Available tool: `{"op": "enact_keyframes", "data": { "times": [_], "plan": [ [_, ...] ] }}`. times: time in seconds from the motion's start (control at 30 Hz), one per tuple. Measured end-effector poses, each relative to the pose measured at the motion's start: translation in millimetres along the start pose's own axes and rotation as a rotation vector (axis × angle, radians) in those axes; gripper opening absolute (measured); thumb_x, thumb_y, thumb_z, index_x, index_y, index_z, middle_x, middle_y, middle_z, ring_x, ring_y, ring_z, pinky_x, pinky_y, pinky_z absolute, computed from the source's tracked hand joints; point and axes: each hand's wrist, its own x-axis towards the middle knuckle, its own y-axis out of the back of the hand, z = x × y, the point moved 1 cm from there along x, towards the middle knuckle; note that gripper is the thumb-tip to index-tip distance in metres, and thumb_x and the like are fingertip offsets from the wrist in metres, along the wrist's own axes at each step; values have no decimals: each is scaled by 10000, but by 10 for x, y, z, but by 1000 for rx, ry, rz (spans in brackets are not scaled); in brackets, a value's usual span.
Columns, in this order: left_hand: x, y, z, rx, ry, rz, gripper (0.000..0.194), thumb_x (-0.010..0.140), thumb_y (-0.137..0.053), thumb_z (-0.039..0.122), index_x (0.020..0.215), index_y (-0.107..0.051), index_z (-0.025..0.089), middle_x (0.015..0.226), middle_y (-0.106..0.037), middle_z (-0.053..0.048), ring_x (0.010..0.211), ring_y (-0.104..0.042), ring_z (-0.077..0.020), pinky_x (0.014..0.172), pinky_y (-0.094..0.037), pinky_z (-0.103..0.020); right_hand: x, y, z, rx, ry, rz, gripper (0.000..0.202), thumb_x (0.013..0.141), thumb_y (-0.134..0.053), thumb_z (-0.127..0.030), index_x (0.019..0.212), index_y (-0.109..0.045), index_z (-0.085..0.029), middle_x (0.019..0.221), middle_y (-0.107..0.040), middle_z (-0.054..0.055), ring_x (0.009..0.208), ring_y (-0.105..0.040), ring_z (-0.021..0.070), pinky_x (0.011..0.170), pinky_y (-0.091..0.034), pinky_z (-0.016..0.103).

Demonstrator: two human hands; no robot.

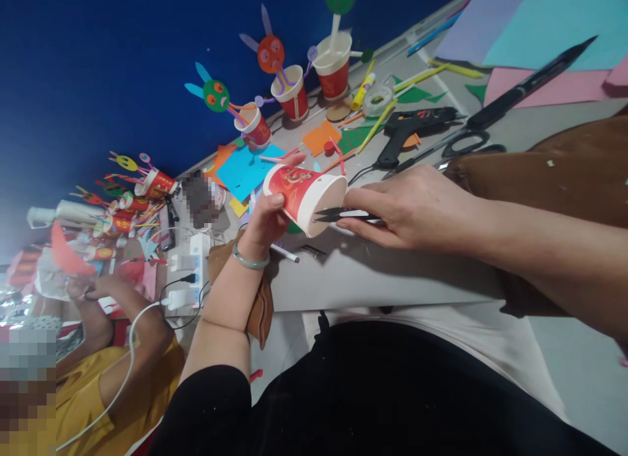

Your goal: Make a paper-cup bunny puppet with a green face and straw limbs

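Observation:
My left hand [272,214] is wrapped round a red and white paper cup [299,191], which lies tilted on its side with its mouth facing right. In my right hand [405,210] is a small pair of black thread snips [346,214], pinched between thumb and fingers. The dark blade tips are at the cup's lower rim; whether they are inside the wall or in front of it I cannot tell. A hole or small dark mark shows near the upper rim. Under the cup a white marker [285,253] lies on the grey table [392,279].
A black glue gun [407,132], scissors [471,145], a tape roll [379,100] and coloured paper [252,171] lie beyond my hands. Decorated cups [290,103] line the blue wall. A power strip [200,263] sits left, near a co-worker in yellow [132,384].

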Motion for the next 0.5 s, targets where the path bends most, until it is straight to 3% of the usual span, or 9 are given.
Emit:
{"op": "enact_keyframes", "data": {
  "times": [0.3,0.5],
  "plan": [
    [5,-39,-9,-26,-16,-26,902,589,-948,717,1329,-722,253,1248,-825,-91,1434,-699,-451,1142,-638,-527,-4,-41,-29,116,-54,-14,451,1126,-385,-486,1105,-744,-215,681,-622,42,613,-500,208,617,-239,350],
    [-15,-70,-5,-22,-27,23,888,661,-865,734,1401,-713,269,1211,-837,-90,1456,-684,-427,1116,-652,-499,-6,-51,-20,293,-75,35,407,1124,-457,-486,1057,-754,-217,666,-579,29,603,-467,186,627,-265,345]
  ]
}}
